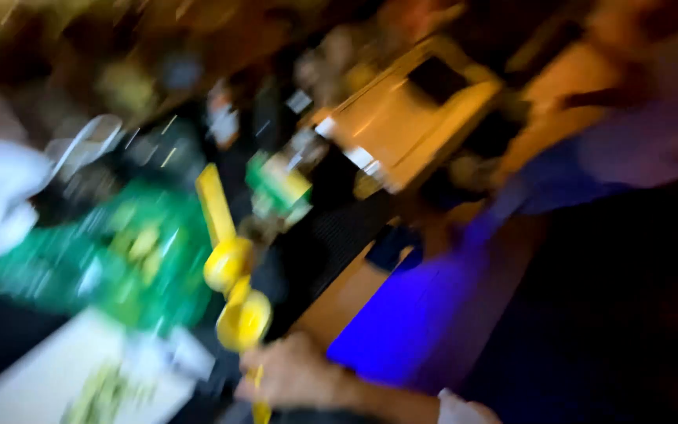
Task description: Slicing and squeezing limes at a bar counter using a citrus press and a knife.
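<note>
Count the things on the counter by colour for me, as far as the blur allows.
Yellow: 1, the citrus squeezer held by a hand.
Green: 2, the green tray and the green-labelled bottle.
White: 1, the cutting board.
Total: 4

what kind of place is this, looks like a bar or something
Probably a bar counter, though the picture is heavily blurred. A hand grips a yellow hinged citrus squeezer beside a green tray of cut limes and a white cutting board, with blue light on the countertop.
</note>
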